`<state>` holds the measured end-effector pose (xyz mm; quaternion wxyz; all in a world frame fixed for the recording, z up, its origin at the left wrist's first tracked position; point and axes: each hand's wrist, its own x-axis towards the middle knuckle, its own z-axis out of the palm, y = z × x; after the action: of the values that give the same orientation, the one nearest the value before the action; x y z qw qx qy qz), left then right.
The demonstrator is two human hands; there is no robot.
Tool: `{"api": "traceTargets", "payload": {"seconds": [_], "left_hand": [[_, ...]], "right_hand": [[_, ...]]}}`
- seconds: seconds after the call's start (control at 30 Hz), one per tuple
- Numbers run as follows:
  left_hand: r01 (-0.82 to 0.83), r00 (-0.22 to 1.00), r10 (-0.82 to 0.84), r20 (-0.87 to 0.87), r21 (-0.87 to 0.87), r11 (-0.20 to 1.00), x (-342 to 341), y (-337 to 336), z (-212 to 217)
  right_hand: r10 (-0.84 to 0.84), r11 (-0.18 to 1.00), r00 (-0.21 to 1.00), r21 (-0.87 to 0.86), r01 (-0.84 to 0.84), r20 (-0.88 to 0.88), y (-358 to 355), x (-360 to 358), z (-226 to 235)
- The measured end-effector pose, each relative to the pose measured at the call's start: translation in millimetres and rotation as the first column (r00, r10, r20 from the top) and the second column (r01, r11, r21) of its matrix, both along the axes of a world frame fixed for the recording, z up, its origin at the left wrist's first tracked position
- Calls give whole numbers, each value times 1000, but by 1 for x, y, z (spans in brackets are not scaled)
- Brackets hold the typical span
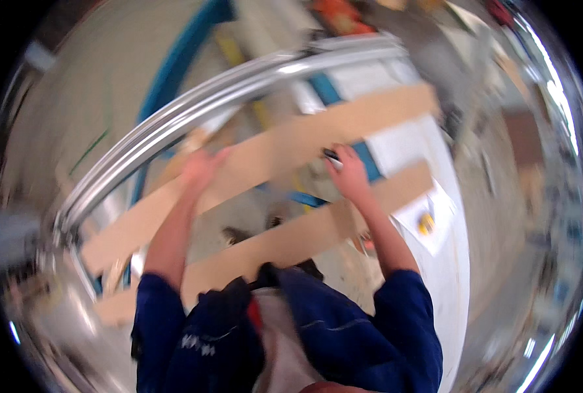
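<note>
1. The upper long brown board lies across the view, in front of the body; its long axis climbs from the near left to the far right, so it is slanted to the person and not square; its right part lies above a white surface, which I take for the bench.
2. The left hand is at the far edge of this board, left of its middle; the fingers point to the right, roughly along the board; the hand is blurred, so I cannot tell if its grip closes on the edge or only rests there.
3. The right hand is at the near edge of the same board, right of its middle; its grip is closed, with thumb and fingers around a small black and silver tool; the exact kind of tool is too blurred to tell.
4. So the board passes between the hands, one at each long edge; from the right hand it lies just beyond, away from the body; the left hand is nearer to the left end, the right hand to the far right end.
5. The lower brown board lies closer to the body, apart from the upper one and nearly parallel; the right forearm passes above it; beyond the left hand runs a metal rail.
</note>
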<state>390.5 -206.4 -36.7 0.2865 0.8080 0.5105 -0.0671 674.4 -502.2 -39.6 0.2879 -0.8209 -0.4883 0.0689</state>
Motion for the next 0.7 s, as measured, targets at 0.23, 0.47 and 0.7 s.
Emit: {"api": "traceTargets", "payload": {"seconds": [0.23,0.47,0.7], "left_hand": [[4,959,-81,273,269,963,1,3,-14],[69,854,-294,430,465,882,-171,-36,-17],[38,953,-180,245,492,870,-281,-9,-35]], "right_hand": [[398,909,914,-166,-383,72,81,-65,-2],[340,935,932,-152,-321,123,93,-72,-25],[379,924,895,-155,-350,235,97,-64,-25]]}}
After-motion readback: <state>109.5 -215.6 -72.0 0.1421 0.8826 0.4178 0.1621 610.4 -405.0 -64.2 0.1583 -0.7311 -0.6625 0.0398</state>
